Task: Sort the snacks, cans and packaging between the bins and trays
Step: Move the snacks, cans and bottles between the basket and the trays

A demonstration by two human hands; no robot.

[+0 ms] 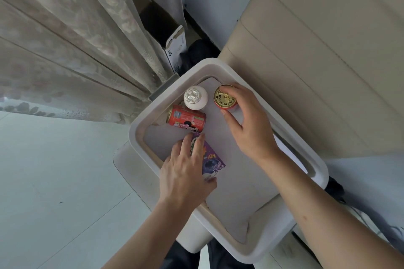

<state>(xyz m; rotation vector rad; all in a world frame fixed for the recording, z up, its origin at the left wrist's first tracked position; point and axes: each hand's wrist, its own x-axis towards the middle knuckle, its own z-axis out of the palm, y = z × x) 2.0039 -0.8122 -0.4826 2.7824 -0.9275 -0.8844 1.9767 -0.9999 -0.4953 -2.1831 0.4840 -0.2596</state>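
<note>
A white tray (220,70) with a raised rim fills the middle of the head view. In its far corner stands an upright red can with a gold lid (223,98); my right hand (247,120) grips it from the right side, fingers and thumb curled round it. Beside it stands a white bottle with a foil cap (194,98). A second red can (187,121) lies on its side just in front of the bottle. My left hand (185,172) holds a purple carton (211,162) that lies flat near the tray's left rim.
A patterned curtain (76,50) hangs at the left. An open cardboard box (166,33) stands behind the tray. A beige padded surface (317,61) runs along the right. Pale floor tiles (54,181) lie at the lower left.
</note>
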